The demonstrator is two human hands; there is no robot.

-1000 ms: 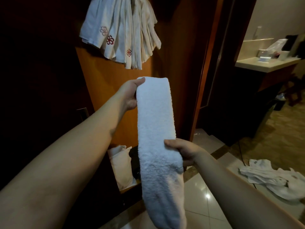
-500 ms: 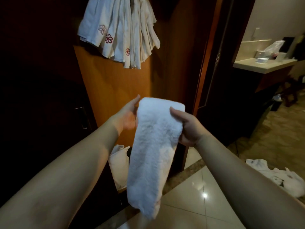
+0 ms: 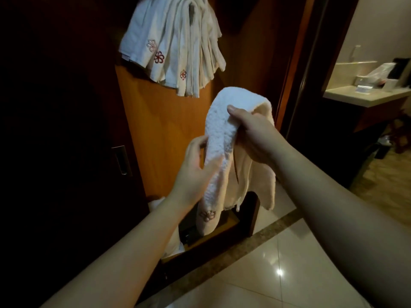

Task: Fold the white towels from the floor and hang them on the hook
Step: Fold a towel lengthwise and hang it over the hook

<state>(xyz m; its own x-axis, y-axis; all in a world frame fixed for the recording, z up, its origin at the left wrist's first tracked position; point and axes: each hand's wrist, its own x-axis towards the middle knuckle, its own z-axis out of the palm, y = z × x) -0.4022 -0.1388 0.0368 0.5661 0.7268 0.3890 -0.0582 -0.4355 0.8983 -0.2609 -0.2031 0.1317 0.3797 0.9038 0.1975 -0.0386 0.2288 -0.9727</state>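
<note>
Wooden door [image 3: 164, 130] behind towel-gripping hands [image 3: 224, 152]

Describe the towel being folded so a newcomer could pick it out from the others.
Start at the orange wooden panel; below the hanging towels on it, both hands hold one white towel. It alone is draped over the hands, not hooked.

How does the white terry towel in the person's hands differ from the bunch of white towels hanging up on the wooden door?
The white terry towel is single, doubled over the right hand with the left hand pinching its side; the bunch of white hanging towels is many, untouched. The held one sits lower and nearer, with ends dangling unevenly; the bunch fans out from one high point. Both are white with a flower emblem near an end.
</note>
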